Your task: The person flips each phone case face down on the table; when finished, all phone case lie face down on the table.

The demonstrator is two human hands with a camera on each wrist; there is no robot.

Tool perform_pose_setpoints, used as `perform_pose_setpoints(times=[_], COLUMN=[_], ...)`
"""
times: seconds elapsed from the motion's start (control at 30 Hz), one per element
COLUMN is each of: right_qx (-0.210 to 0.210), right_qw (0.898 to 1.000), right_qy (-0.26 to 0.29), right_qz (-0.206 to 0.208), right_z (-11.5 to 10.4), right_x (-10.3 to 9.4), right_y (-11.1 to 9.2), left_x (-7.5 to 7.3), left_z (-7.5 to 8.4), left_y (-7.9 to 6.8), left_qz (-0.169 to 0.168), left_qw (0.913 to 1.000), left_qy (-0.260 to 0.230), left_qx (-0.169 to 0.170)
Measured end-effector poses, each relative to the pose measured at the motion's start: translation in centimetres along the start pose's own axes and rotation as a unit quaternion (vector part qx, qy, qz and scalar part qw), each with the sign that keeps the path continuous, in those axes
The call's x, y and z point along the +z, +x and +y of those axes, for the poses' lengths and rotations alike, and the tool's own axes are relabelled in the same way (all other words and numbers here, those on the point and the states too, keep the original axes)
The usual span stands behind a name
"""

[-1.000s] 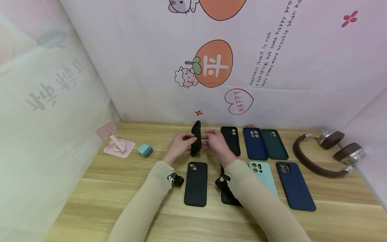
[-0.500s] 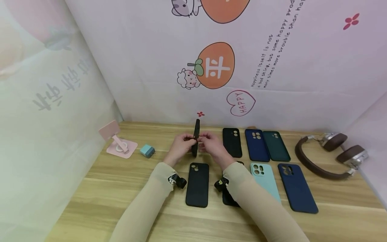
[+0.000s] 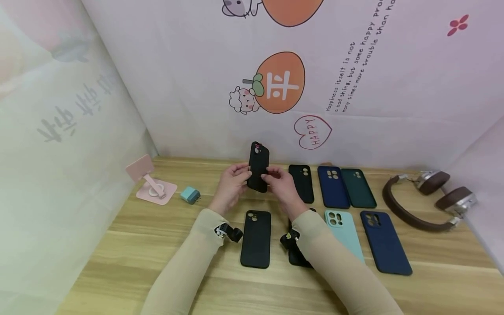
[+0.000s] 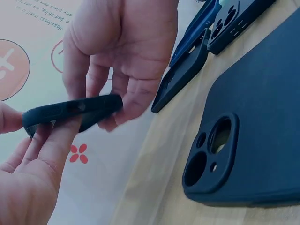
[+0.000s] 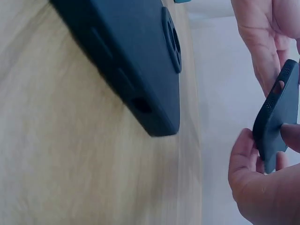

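Note:
A black phone case (image 3: 257, 168) is held upright above the table near the back wall, its camera-hole end up. My left hand (image 3: 230, 186) pinches its left edge, thumb on the side facing me and fingers behind. At its lower right edge, my right hand (image 3: 282, 186) pinches it in the same way. The left wrist view catches the held case (image 4: 75, 107) edge-on between both hands. A second black phone case (image 3: 256, 240) lies on the table between my forearms. My right forearm partly hides a third black case (image 3: 298, 258).
Right of my hands lie another black case (image 3: 301, 183), two navy cases (image 3: 334, 192) (image 3: 387, 245), a dark green case (image 3: 359, 188) and a mint case (image 3: 346, 238). Brown headphones (image 3: 409, 218) sit far right. A blue charger plug (image 3: 190, 195) and pink stand (image 3: 157, 192) are left.
The held case has turned from edge-on to showing its broad face, and it has risen slightly. Both hands stay on it, with the thumbs now on its near side.

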State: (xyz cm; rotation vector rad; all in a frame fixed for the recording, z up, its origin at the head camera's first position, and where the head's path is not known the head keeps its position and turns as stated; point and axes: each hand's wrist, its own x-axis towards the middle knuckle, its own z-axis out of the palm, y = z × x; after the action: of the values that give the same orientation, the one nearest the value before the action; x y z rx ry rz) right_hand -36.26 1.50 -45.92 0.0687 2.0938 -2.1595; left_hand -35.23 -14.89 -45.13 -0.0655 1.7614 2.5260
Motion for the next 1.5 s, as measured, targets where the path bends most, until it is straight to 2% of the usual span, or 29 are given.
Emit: perform_pose_setpoints(times=[0.1,0.2,0.33,0.53,0.67,0.8,0.9,1.27,1.37,1.5], right_qx=[-0.004,-0.007,-0.006,-0.015,0.006,0.03,0.034,0.039,0.037,0.034], right_qw=[1.0,1.0,1.0,0.999,0.997,0.994,0.993,0.993,0.994,0.993], right_qy=[0.014,0.019,0.012,-0.04,-0.077,-0.099,-0.108,-0.101,-0.101,-0.112], right_qz=[0.009,0.014,0.009,0.002,-0.013,-0.021,-0.028,-0.036,-0.032,-0.027], right_z=[0.0,0.1,-0.3,-0.1,0.0,0.6,0.9,0.2,0.0,0.0], right_x=[-0.4,-0.8,-0.9,-0.5,-0.2,-0.2,-0.3,-1.9,-2.5,-3.3], right_y=[0.1,0.2,-0.1,-0.2,-0.2,0.1,0.3,-0.4,-0.5,-0.5], left_x=[-0.1,-0.5,-1.6,-3.1,-3.7,-3.9,-3.9,-4.2,-3.8,-2.4], left_z=[0.2,0.2,-0.4,-0.9,-1.3,-2.0,-2.2,-2.3,-2.1,-1.6], left_y=[-0.1,0.0,0.5,0.6,0.8,1.0,1.1,0.7,0.4,0.0], left_qz=[-0.001,-0.007,-0.02,-0.033,-0.044,-0.053,-0.047,0.012,0.019,0.024], left_qw=[0.9988,0.9937,0.9869,0.9744,0.9625,0.9556,0.9526,0.9379,0.9321,0.9216], left_qy=[0.049,0.11,0.159,0.222,0.268,0.29,0.3,0.347,0.361,0.386], left_qx=[0.011,0.021,0.013,0.008,-0.002,-0.014,-0.011,0.004,0.015,0.037])
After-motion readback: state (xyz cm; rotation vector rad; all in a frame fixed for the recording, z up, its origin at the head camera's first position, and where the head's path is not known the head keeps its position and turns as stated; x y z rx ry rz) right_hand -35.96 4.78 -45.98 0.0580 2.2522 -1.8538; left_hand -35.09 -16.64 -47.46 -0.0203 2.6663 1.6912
